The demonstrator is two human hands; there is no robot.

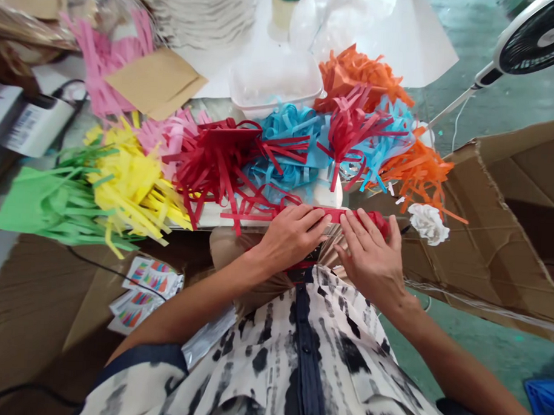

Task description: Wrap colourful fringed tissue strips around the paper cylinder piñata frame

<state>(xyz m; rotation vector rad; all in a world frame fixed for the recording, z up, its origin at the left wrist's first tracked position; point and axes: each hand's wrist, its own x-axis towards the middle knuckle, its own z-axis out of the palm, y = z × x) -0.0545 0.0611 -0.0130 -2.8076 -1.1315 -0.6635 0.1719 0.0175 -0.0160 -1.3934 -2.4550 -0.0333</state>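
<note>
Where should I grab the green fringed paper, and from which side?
Pinch the green fringed paper by its uncut solid band at the left, coming from the left: that part is flat and whole, while its thin strips overlap the yellow fringed paper.

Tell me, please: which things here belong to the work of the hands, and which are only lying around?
Things: left hand and right hand, both on a red paper strip; nearby, red paper fringe and blue paper fringe.

Rest: electric fan, cardboard flap, printed cards, white plastic tray, white paper flower.
</note>
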